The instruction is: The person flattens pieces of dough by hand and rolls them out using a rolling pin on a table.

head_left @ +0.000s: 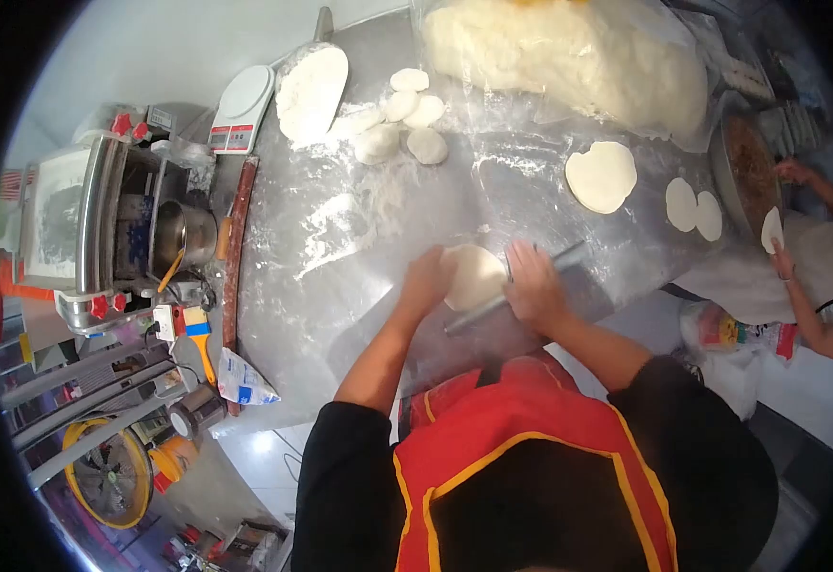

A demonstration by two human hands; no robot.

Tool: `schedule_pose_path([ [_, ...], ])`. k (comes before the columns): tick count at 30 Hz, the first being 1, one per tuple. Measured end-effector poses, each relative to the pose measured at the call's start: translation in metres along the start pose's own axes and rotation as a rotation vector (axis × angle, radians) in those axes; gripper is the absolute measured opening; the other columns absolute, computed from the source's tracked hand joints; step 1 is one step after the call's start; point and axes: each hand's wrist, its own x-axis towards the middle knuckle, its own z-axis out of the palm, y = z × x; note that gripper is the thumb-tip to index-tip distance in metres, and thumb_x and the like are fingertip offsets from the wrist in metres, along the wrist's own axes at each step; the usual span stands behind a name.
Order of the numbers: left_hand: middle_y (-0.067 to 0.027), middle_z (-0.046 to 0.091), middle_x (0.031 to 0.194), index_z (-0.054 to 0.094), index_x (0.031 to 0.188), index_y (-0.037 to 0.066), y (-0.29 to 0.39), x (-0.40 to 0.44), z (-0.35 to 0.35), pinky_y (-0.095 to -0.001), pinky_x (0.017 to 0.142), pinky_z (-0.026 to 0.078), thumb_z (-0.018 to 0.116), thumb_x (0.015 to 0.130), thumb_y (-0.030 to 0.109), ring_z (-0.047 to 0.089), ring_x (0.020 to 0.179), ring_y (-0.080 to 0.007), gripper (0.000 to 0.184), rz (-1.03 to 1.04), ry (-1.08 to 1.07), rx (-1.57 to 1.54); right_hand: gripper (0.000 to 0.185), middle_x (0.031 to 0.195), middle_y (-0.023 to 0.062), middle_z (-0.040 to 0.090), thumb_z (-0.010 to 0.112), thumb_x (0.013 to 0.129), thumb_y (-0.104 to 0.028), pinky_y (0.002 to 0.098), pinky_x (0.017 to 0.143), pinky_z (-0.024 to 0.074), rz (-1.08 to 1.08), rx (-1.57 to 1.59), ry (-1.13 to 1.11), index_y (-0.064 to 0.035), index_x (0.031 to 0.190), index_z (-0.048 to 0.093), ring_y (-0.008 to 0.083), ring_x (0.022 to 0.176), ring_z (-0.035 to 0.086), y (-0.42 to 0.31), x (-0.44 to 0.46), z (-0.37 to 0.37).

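A flat round of dough lies on the floured metal table in front of me. My left hand is closed on its left edge, with the fingertips slightly blurred. Across the right side of the round runs a thin grey rolling pin, slanting from lower left to upper right. My right hand is over the pin, palm down and gripping it. Farther right on the table is a larger rolled dough sheet with a notch in its upper edge.
Small dough discs lie beside a flour-filled scoop at the back left, near a white scale. A large dough mass under plastic occupies the back. At right, a co-worker's hand holds a wrapper by a bowl of filling.
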Motion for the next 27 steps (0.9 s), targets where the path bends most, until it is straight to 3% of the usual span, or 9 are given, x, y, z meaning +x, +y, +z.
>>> schedule_pose_path([
  [4,-0.0176,0.070,0.095,0.067,0.104,0.008,0.038,0.020,-0.022,-0.0474,0.082,0.050,0.062,0.088,0.034,0.066,0.093,-0.0375,0.030,0.027,-0.086,0.162,0.056,0.137,0.0251,0.050,0.052,0.096,-0.035,0.0473,0.111,0.0313,0.050,-0.200,0.014,0.0076,0.132,0.049,0.0350,0.132,0.043,0.012,0.104,0.039],
  [7,-0.0173,0.070,0.095,0.067,0.103,0.008,0.056,0.035,-0.029,-0.0486,0.081,0.050,0.062,0.088,0.035,0.065,0.092,-0.0380,0.030,0.040,-0.161,0.180,0.057,0.139,0.0248,0.049,0.053,0.095,-0.033,0.0466,0.111,0.0314,0.167,-0.002,0.058,0.0079,0.133,0.047,0.0342,0.133,0.043,0.001,0.127,0.033],
  [11,-0.0182,0.070,0.095,0.068,0.102,0.008,0.019,0.025,-0.020,-0.0490,0.081,0.050,0.059,0.089,0.034,0.066,0.091,-0.0390,0.031,-0.081,-0.060,0.229,0.066,0.140,0.0283,0.046,0.066,0.083,-0.027,0.0475,0.110,0.0318,-0.066,0.038,-0.085,0.0086,0.134,0.045,0.0386,0.134,0.041,0.006,0.005,-0.001],
  [14,-0.0202,0.069,0.095,0.068,0.095,0.005,-0.005,-0.001,-0.004,-0.0491,0.077,0.051,0.056,0.090,0.033,0.066,0.089,-0.0417,0.031,-0.103,0.035,0.076,0.070,0.138,0.0302,0.047,0.071,0.077,-0.028,0.0484,0.110,0.0313,-0.011,0.047,-0.055,0.0085,0.132,0.047,0.0406,0.133,0.041,0.005,-0.006,0.005],
  [17,-0.0209,0.070,0.098,0.071,0.102,0.009,0.032,0.017,-0.023,-0.0473,0.082,0.051,0.058,0.088,0.039,0.066,0.092,-0.0393,0.035,-0.155,-0.149,0.186,0.061,0.139,0.0258,0.048,0.062,0.088,-0.033,0.0470,0.112,0.0299,0.048,-0.043,0.048,0.0070,0.133,0.048,0.0373,0.133,0.043,0.004,0.076,0.032],
  [21,-0.0206,0.070,0.096,0.073,0.097,0.009,0.053,0.034,-0.026,-0.0467,0.082,0.051,0.059,0.087,0.038,0.067,0.090,-0.0384,0.033,-0.050,-0.147,0.220,0.056,0.137,0.0212,0.052,0.049,0.098,-0.039,0.0447,0.113,0.0297,0.106,-0.142,0.067,0.0053,0.132,0.050,0.0343,0.131,0.045,0.000,0.129,0.040],
  [24,-0.0199,0.070,0.097,0.072,0.098,0.009,0.015,0.026,-0.022,-0.0466,0.083,0.050,0.057,0.089,0.036,0.066,0.091,-0.0373,0.033,-0.044,-0.033,0.045,0.063,0.132,0.0276,0.053,0.063,0.086,-0.035,0.0481,0.109,0.0342,-0.123,-0.095,0.067,0.0082,0.129,0.051,0.0395,0.129,0.047,0.011,0.041,0.028],
  [26,-0.0189,0.069,0.103,0.072,0.097,0.009,-0.004,-0.002,-0.017,-0.0480,0.087,0.048,0.052,0.091,0.037,0.064,0.098,-0.0374,0.035,-0.144,0.111,-0.215,0.064,0.129,0.0295,0.054,0.069,0.079,-0.030,0.0508,0.103,0.0400,-0.056,0.020,-0.185,0.0106,0.126,0.052,0.0397,0.124,0.052,0.003,-0.002,-0.015],
  [27,-0.0188,0.069,0.101,0.072,0.096,0.008,-0.017,-0.011,-0.002,-0.0481,0.087,0.048,0.052,0.091,0.036,0.064,0.097,-0.0377,0.034,-0.130,0.127,-0.202,0.065,0.129,0.0296,0.054,0.069,0.079,-0.030,0.0506,0.103,0.0395,-0.104,-0.005,-0.083,0.0105,0.126,0.051,0.0402,0.124,0.051,0.005,-0.002,-0.007],
])
